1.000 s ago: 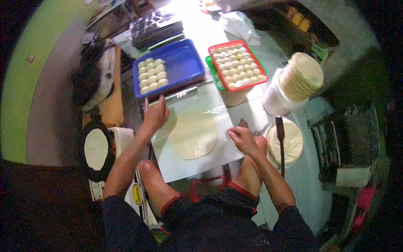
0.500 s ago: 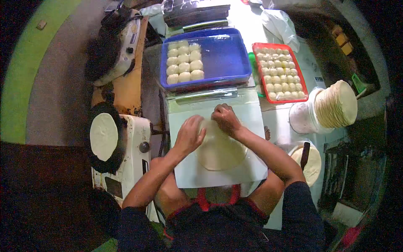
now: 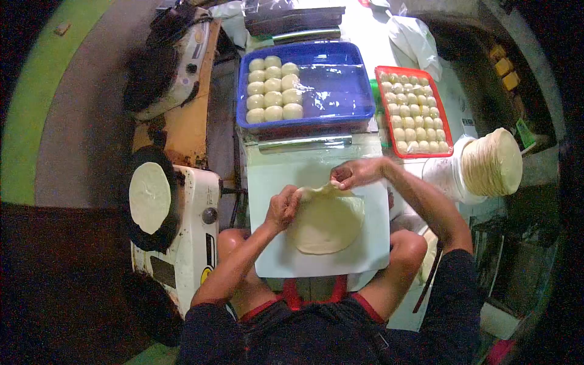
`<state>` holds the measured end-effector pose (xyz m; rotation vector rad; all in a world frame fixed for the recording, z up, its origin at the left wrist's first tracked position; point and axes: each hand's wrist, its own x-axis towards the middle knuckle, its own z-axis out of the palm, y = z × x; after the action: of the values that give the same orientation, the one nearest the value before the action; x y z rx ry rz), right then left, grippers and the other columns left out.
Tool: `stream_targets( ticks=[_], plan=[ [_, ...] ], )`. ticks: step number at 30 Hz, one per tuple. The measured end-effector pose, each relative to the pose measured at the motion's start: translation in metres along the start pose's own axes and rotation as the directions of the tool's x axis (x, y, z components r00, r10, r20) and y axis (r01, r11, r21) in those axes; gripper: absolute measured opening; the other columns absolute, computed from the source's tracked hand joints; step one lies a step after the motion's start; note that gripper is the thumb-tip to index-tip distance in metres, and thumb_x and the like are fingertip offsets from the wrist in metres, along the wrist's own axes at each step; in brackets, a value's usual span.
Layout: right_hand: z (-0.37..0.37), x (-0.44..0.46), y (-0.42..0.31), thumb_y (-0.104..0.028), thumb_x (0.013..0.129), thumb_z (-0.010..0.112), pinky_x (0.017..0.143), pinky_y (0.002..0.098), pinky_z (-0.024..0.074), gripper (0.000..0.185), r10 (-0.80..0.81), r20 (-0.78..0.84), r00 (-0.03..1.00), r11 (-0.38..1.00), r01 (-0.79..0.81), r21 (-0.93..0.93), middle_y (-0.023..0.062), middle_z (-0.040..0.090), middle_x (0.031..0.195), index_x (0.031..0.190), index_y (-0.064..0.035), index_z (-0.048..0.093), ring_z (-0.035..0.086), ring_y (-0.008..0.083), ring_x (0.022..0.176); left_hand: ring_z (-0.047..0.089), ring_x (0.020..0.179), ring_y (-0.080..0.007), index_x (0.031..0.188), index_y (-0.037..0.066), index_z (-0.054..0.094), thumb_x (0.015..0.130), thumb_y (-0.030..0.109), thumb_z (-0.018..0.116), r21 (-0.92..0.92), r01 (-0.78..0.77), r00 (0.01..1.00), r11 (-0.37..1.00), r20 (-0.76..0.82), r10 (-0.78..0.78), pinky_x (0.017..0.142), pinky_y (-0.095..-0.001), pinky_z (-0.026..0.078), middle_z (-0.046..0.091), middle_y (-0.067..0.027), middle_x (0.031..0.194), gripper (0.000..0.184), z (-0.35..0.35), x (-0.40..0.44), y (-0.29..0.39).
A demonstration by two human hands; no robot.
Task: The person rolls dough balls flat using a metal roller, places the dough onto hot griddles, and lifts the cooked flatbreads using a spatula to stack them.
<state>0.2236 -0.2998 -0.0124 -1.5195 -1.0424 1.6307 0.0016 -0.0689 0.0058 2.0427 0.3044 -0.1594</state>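
A thin, round sheet of dough point(image 3: 325, 228) lies on the white board point(image 3: 274, 258) in front of me, its far edge lifted. My left hand point(image 3: 284, 208) is closed on the far left part of that edge. On the far right, the fingertips of my right hand point(image 3: 358, 174) pinch the same edge, and the dough is drawn up between both hands. Beyond the board stands a blue tray point(image 3: 340, 91) with several dough balls point(image 3: 273, 97) in its left part.
A red tray point(image 3: 446, 125) of dough balls stands at the right, near a stack of flat dough rounds point(image 3: 493, 163) on a white tub point(image 3: 439, 173). To the left, a flat dough round point(image 3: 150, 198) lies on a black pan point(image 3: 171, 226) over a white stove point(image 3: 198, 188).
My right hand has moved right and slightly toward me. My left hand has come nearer and closed on the dough's edge, which is now raised between them. The view has shifted slightly.
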Motion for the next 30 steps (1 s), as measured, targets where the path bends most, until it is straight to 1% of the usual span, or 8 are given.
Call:
stream_targets(
  ticks=[2,9,13,15,20,22,25,30],
  plan=[
    [0.035,-0.011,0.003,-0.038,0.086,0.075,0.095,0.0370,0.0435,0.073,-0.056,-0.138,0.989,0.872,0.116,0.476,0.0099,0.054,0.136,0.143,-0.0038,0.045,0.051,0.0195,0.119,0.066,0.082,-0.0364,0.106,0.000,0.060,0.104,0.028,0.052,-0.016,0.001,0.996,1.000,-0.089,-0.002,0.075,-0.0438,0.051,0.065,-0.0238,0.087,0.029,0.009,0.001,-0.009],
    [0.115,-0.037,-0.054,-0.009,0.093,0.065,0.113,0.0381,0.0347,0.067,0.034,-0.092,0.995,0.967,-0.010,0.254,0.0125,0.047,0.148,0.154,-0.0124,0.037,0.045,0.0236,0.133,0.060,0.076,-0.0172,0.103,0.000,0.062,0.104,0.032,0.052,-0.237,0.212,0.967,0.948,0.193,-0.168,0.066,-0.0358,0.049,0.067,-0.0116,0.090,0.034,0.036,-0.039,-0.074],
    [0.144,-0.037,-0.129,-0.008,0.092,0.067,0.110,0.0371,0.0380,0.069,0.124,0.089,0.988,0.964,-0.141,0.226,0.0132,0.053,0.143,0.154,-0.0170,0.038,0.051,0.0232,0.127,0.064,0.071,-0.0130,0.109,0.007,0.065,0.101,0.029,0.057,-0.419,0.587,0.769,0.692,0.557,-0.315,0.057,-0.0305,0.051,0.069,-0.0058,0.091,0.026,-0.010,-0.120,-0.001],
    [0.164,-0.026,-0.171,-0.007,0.093,0.067,0.109,0.0371,0.0399,0.068,0.168,0.141,0.976,0.976,-0.185,0.114,0.0131,0.056,0.139,0.154,-0.0185,0.040,0.053,0.0224,0.124,0.070,0.085,-0.0182,0.118,0.000,0.063,0.101,0.028,0.059,-0.597,0.693,0.708,0.403,0.668,-0.228,0.076,-0.0343,0.057,0.071,-0.0086,0.102,0.033,-0.005,-0.151,-0.034],
    [0.222,0.061,-0.270,-0.007,0.090,0.070,0.109,0.0379,0.0397,0.069,0.109,0.321,0.941,0.994,-0.096,-0.056,0.0109,0.057,0.139,0.153,-0.0122,0.039,0.052,0.0222,0.126,0.063,0.108,-0.0166,0.126,0.005,0.061,0.097,0.037,0.066,-0.831,0.461,0.861,0.311,0.503,0.070,0.088,-0.0381,0.054,0.067,-0.0038,0.119,0.043,-0.061,-0.271,-0.076],
    [0.250,0.122,-0.296,-0.007,0.087,0.072,0.111,0.0381,0.0390,0.072,-0.012,0.430,0.903,0.997,0.043,-0.063,0.0101,0.057,0.140,0.152,-0.0093,0.040,0.050,0.0234,0.130,0.061,0.104,-0.0123,0.120,0.010,0.065,0.096,0.035,0.068,-0.707,0.524,0.848,0.475,0.382,-0.368,0.085,-0.0345,0.054,0.067,0.0011,0.113,0.035,-0.131,-0.332,-0.040],
    [0.304,0.203,-0.375,-0.010,0.087,0.071,0.111,0.0369,0.0394,0.066,-0.055,0.434,0.899,0.890,0.241,-0.387,0.0116,0.055,0.143,0.148,-0.0102,0.046,0.049,0.0243,0.132,0.062,0.092,-0.0110,0.109,0.010,0.067,0.094,0.030,0.071,-0.649,0.361,0.880,0.670,-0.001,-0.476,0.079,-0.0317,0.054,0.068,0.0015,0.101,0.026,-0.225,-0.415,-0.059],
    [0.388,0.301,-0.494,-0.008,0.089,0.068,0.101,0.0345,0.0478,0.063,-0.292,0.479,0.828,0.815,0.478,-0.328,0.0152,0.062,0.133,0.147,-0.0050,0.046,0.060,0.0233,0.116,0.065,0.081,-0.0123,0.112,0.010,0.066,0.094,0.024,0.071,-0.513,0.186,0.713,0.838,-0.516,-0.474,0.072,-0.0293,0.055,0.070,-0.0034,0.097,0.023,-0.377,-0.539,-0.030]
  ],
)
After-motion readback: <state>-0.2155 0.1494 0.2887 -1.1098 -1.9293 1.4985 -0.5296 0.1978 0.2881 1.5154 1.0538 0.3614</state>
